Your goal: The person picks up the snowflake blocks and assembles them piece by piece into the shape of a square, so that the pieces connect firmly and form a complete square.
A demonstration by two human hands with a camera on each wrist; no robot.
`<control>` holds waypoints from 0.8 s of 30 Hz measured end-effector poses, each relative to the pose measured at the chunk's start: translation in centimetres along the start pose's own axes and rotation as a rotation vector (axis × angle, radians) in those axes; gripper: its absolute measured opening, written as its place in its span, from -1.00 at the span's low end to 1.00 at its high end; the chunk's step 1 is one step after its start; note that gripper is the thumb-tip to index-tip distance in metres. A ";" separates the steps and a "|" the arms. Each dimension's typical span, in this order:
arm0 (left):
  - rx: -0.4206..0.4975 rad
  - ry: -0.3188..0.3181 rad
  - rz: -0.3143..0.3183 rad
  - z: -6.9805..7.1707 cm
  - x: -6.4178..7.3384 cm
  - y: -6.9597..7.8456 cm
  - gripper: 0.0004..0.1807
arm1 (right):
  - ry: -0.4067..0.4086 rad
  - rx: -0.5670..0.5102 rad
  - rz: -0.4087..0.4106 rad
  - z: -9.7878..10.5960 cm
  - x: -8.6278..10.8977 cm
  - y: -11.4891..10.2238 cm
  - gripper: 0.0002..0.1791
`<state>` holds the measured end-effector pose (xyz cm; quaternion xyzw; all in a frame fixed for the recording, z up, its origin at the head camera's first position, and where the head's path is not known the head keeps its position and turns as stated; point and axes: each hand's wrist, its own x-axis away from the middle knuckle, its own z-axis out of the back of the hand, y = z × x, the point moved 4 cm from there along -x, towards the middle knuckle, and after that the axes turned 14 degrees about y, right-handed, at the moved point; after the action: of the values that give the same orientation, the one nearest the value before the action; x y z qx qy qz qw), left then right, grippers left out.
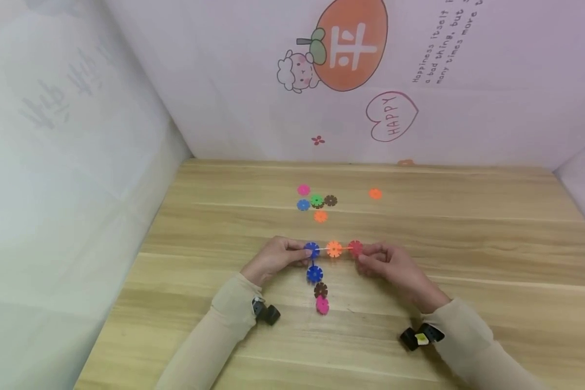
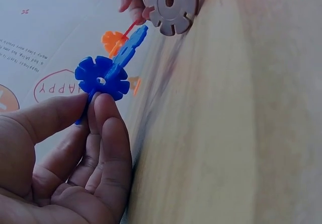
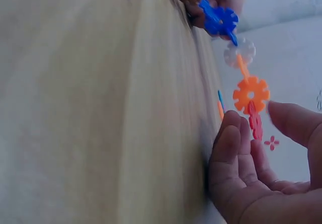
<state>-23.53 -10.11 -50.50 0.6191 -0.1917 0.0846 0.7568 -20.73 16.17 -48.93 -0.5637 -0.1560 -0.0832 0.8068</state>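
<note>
Flower-shaped plastic snap discs form a chain between the two hands. My left hand point(image 1: 279, 259) pinches a blue disc point(image 2: 102, 78) at the chain's left end, between thumb and fingers. A clear whitish disc point(image 3: 239, 52) and an orange disc point(image 1: 333, 249) follow to the right. At the other end is a red disc point(image 1: 355, 248), with my right hand point(image 1: 390, 265) holding its edge; the curled fingers hide part of it. Below the left blue disc, a second blue disc point(image 1: 314, 274), a brown disc point(image 1: 320, 290) and a pink disc point(image 1: 323, 305) run toward the body.
Behind the chain lie loose discs on the wooden table point(image 1: 214, 216): pink point(image 1: 304, 190), light blue point(image 1: 303, 205), green point(image 1: 317, 200), brown point(image 1: 330, 200) and orange point(image 1: 320, 216). Another orange disc point(image 1: 375, 193) lies apart to the right. A printed backdrop point(image 1: 244, 108) stands along the far edge.
</note>
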 end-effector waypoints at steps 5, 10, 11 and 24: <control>0.013 0.000 0.007 -0.2 0.1 0.1 -0.74 | 0.035 0.139 0.057 -1.1 1.3 -0.8 -0.57; 0.014 0.011 0.013 -0.4 0.2 -0.1 -0.75 | 0.007 0.252 0.179 -3.3 2.4 -1.5 -0.75; 0.015 0.013 0.013 -0.4 0.2 -0.1 -0.74 | 0.004 0.273 0.202 -3.8 2.5 -1.6 -0.78; 0.037 0.041 0.019 -0.7 0.6 0.2 -0.74 | 0.001 0.327 0.325 -7.0 3.1 -2.6 -0.84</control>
<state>-22.94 -9.46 -50.20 0.6292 -0.1804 0.1080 0.7483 -17.54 8.81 -47.82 -0.4431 -0.0740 0.0740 0.8903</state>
